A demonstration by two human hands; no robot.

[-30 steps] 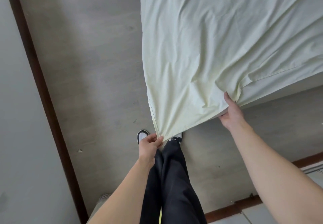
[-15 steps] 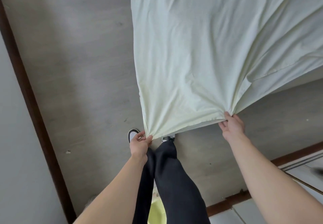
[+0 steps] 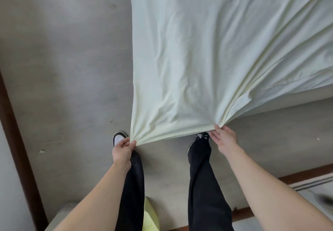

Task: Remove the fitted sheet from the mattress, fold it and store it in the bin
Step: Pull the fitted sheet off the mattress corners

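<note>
Since a moment ago, both hands have drawn the fitted sheet further off the mattress, and my feet now stand apart. My left hand pinches one corner; my right hand holds the gathered edge. Removal is nearly finished, I judge; folding and binning remain. No bin shows; my legs and the floor lie under the hanging cloth.

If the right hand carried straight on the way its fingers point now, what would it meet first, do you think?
The right hand points up and slightly left in the picture, straight into the gathered edge of the fitted sheet it already pinches. So probably more sheet, though depth is unclear.
</note>
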